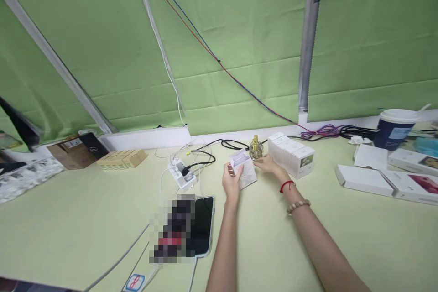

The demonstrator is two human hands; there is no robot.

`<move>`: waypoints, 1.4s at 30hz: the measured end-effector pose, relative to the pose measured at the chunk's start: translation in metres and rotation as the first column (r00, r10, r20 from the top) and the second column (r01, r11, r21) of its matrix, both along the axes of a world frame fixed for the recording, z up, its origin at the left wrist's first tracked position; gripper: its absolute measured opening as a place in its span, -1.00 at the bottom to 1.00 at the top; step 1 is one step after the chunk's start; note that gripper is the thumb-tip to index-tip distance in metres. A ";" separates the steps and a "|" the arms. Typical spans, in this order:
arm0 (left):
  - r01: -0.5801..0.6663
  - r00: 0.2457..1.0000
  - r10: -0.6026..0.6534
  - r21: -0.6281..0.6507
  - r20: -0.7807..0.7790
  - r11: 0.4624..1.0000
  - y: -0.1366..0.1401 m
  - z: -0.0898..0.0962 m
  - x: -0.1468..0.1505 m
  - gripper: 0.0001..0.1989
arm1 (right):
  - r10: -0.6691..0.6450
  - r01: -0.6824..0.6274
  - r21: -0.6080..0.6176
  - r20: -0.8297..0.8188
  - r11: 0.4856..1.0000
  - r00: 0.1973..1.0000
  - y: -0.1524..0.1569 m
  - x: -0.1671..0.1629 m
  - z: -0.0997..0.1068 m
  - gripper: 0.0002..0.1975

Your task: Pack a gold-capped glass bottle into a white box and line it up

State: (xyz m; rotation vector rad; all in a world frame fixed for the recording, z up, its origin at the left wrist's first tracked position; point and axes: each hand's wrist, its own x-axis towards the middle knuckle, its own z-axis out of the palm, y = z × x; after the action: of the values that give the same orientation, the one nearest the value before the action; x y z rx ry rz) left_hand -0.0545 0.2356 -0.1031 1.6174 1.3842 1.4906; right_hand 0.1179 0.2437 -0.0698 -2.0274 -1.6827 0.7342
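Note:
My left hand (232,183) grips a small white carton (248,177), fingers and thumb closed around its side. The carton tilts, with its top end open and a flap raised. Just to its right, my right hand (272,167) has its fingers closed at the lower part of a round glass perfume bottle (255,150) with a gold neck. The bottle is upright; its base and part of the grip are hidden. Behind the right hand stands a row of white boxes (289,155), with a small picture on the end face.
A white power strip (181,174) with plugs and cables lies left of the hands, near a phone (203,226). Yellow boxes (122,159) and a brown carton (70,153) sit far left. At right are a lidded paper cup (393,132) and flat white boxes (364,180).

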 end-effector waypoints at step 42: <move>0.201 0.954 -0.208 -0.054 -0.216 0.978 -0.002 -0.002 0.000 -0.55 | 0.519 -0.256 0.735 -0.152 0.629 0.841 -0.046 -0.016 0.077 -0.83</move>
State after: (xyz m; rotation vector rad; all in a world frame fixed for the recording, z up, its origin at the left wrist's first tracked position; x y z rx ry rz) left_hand -0.0543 0.2338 -0.1049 1.8899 1.3003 1.1933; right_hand 0.1017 0.1975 0.0072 -0.9413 -1.8250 0.4406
